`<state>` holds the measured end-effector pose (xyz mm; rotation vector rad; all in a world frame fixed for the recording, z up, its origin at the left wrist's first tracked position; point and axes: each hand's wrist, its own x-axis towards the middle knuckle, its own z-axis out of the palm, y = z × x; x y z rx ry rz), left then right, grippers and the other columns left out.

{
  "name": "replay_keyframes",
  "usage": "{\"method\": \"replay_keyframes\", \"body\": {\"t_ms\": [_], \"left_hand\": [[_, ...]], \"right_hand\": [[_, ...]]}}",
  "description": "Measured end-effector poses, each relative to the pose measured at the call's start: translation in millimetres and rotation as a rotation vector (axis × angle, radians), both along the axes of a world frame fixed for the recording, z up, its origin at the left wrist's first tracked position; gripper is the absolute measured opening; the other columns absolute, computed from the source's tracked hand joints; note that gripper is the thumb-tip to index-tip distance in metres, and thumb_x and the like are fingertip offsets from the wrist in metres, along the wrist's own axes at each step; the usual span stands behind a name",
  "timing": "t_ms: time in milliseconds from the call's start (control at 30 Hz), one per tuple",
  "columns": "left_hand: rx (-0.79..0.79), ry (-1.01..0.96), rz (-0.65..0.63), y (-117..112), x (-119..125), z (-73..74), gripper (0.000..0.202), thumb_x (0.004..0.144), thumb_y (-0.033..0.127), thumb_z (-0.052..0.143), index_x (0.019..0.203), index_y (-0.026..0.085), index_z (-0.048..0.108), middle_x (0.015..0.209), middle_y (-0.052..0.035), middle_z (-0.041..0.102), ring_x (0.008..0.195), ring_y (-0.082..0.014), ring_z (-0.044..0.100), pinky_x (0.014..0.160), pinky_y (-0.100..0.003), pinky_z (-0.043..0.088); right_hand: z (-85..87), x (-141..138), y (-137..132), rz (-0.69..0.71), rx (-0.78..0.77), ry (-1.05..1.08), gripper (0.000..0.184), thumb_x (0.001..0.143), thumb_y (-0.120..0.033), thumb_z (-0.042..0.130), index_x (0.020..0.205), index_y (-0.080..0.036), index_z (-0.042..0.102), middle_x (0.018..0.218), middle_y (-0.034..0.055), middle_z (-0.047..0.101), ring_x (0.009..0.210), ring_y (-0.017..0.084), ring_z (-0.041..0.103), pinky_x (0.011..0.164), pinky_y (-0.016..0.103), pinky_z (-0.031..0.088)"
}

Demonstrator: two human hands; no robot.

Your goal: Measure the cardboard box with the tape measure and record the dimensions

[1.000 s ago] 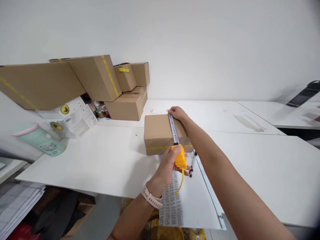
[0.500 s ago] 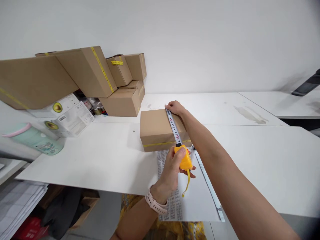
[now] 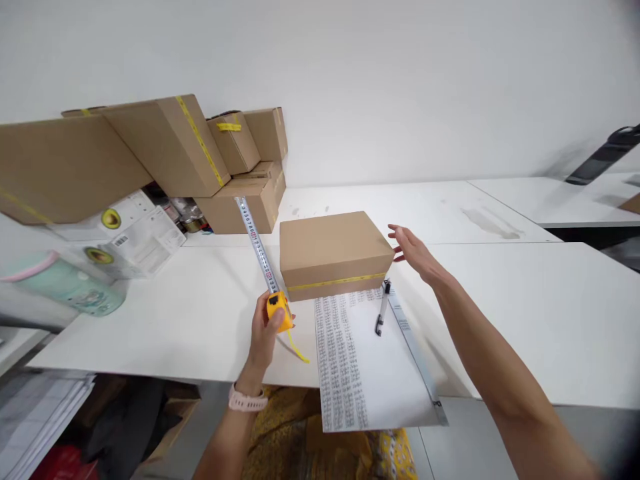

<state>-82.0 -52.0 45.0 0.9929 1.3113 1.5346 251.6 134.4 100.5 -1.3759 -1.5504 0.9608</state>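
My left hand (image 3: pixel 265 337) is wrapped round a yellow tape measure (image 3: pixel 279 311). Its silver blade (image 3: pixel 256 243) sticks out up and to the left, away from the carton. A closed cardboard box (image 3: pixel 333 247) with a yellow tape strip along its front lies in the middle of the white table (image 3: pixel 225 327). Beside the box's right end is my right hand (image 3: pixel 413 252), fingers apart and holding nothing; whether the fingertips touch the cardboard I cannot tell. In front of the box, a pen (image 3: pixel 383 307) rests on a printed sheet of paper (image 3: pixel 380 380) that overhangs the table's front edge.
Several cardboard boxes (image 3: pixel 170 143) are stacked at the back left, above a white box with avocado pictures (image 3: pixel 143 233). A mint tumbler (image 3: pixel 65 283) stands at the left. At the far right is a dark bottle (image 3: pixel 605 157). A white wall rises behind.
The tape blade has come off the box top and swung left with my left hand. My right hand has let go of the blade's end and moved to the box's right side, uncovering the pen.
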Motion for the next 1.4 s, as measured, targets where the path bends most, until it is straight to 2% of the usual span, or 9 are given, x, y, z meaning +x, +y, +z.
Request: {"method": "replay_keyframes", "body": {"t_ms": [100, 267, 467, 533, 600, 767, 1067, 1233, 1400], "left_hand": [[0.052, -0.039, -0.065, 22.4, -4.6, 10.9, 0.062, 0.075, 0.054, 0.077, 0.120, 0.022, 0.051, 0.101, -0.0021, 0.062, 0.065, -0.0161, 0.068, 0.055, -0.030, 0.060], [0.215, -0.051, -0.049, 66.4, -10.8, 57.6, 0.058, 0.071, 0.053, 0.078, 0.113, 0.021, 0.055, 0.111, -0.0055, 0.065, 0.058, -0.0129, 0.066, 0.045, -0.026, 0.055], [0.323, 0.029, 0.023, 77.7, -2.4, 88.9, 0.048, 0.076, 0.050, 0.076, 0.109, 0.020, 0.057, 0.123, -0.0094, 0.065, 0.062, -0.0115, 0.065, 0.048, -0.022, 0.055], [0.395, 0.067, 0.008, 62.3, 10.3, 86.2, 0.050, 0.077, 0.047, 0.078, 0.116, 0.023, 0.056, 0.128, -0.0093, 0.063, 0.070, -0.0126, 0.066, 0.052, -0.023, 0.057], [0.381, 0.050, -0.154, 43.3, 27.3, 79.0, 0.052, 0.078, 0.047, 0.078, 0.119, 0.024, 0.056, 0.125, -0.0092, 0.064, 0.074, -0.0151, 0.067, 0.051, -0.022, 0.056], [0.082, -0.133, -0.515, 9.4, 73.3, 56.4, 0.044, 0.085, 0.050, 0.071, 0.118, 0.026, 0.054, 0.121, -0.0068, 0.063, 0.072, -0.0134, 0.066, 0.052, -0.023, 0.056], [-0.100, -0.160, -0.536, -12.2, 102.3, 36.4, 0.050, 0.084, 0.058, 0.073, 0.115, 0.024, 0.054, 0.116, -0.0057, 0.061, 0.075, -0.0128, 0.065, 0.058, -0.024, 0.057], [-0.122, -0.186, -0.515, -15.2, 107.0, 32.5, 0.055, 0.080, 0.061, 0.074, 0.114, 0.023, 0.053, 0.115, -0.0064, 0.061, 0.074, -0.0128, 0.064, 0.058, -0.025, 0.057], [-0.134, -0.187, -0.519, -15.7, 109.7, 28.3, 0.056, 0.080, 0.062, 0.074, 0.115, 0.023, 0.052, 0.117, -0.0068, 0.061, 0.076, -0.0138, 0.063, 0.059, -0.026, 0.056]], "right_hand": [[6.0, 1.0, -22.3, 0.136, 0.073, -0.044, 0.073, 0.089, -0.076, 0.048, 0.151, -0.036, 0.046, 0.152, 0.0106, 0.046, 0.102, 0.024, 0.063, 0.082, 0.038, 0.058], [46.0, -17.0, 2.4, 0.062, 0.258, -0.146, 0.060, 0.079, -0.071, 0.068, 0.123, -0.030, 0.069, 0.146, 0.0091, 0.051, 0.115, 0.027, 0.059, 0.097, 0.042, 0.052], [57.7, -31.7, 46.9, -0.011, 0.190, -0.104, 0.054, 0.078, -0.075, 0.065, 0.086, -0.021, 0.064, 0.086, 0.0056, 0.067, 0.079, 0.022, 0.061, 0.065, 0.033, 0.048], [54.6, -32.9, 52.3, -0.019, 0.204, -0.098, 0.054, 0.079, -0.074, 0.064, 0.082, -0.021, 0.063, 0.081, 0.0046, 0.066, 0.076, 0.020, 0.060, 0.063, 0.031, 0.046], [51.9, -32.8, 54.1, -0.015, 0.236, -0.081, 0.053, 0.080, -0.073, 0.064, 0.082, -0.020, 0.065, 0.084, 0.0053, 0.068, 0.078, 0.021, 0.061, 0.065, 0.032, 0.046], [51.0, -33.4, 53.3, 0.036, 0.296, 0.035, 0.043, 0.080, -0.061, 0.070, 0.090, -0.019, 0.068, 0.097, 0.0068, 0.071, 0.085, 0.021, 0.062, 0.073, 0.034, 0.050], [60.6, -41.6, 57.7, 0.090, 0.482, -0.155, 0.020, 0.089, -0.038, 0.059, 0.093, -0.020, 0.067, 0.094, 0.0071, 0.071, 0.087, 0.024, 0.061, 0.079, 0.039, 0.048], [63.9, -49.2, 54.8, 0.137, 0.709, -0.486, 0.045, 0.097, -0.023, 0.039, 0.136, -0.028, 0.062, 0.099, 0.0083, 0.069, 0.093, 0.028, 0.055, 0.087, 0.045, 0.044], [62.0, -51.6, 54.0, 0.150, 0.798, -0.726, 0.051, 0.101, -0.024, 0.033, 0.141, -0.035, 0.061, 0.105, 0.0108, 0.064, 0.091, 0.028, 0.047, 0.084, 0.044, 0.039]]}}
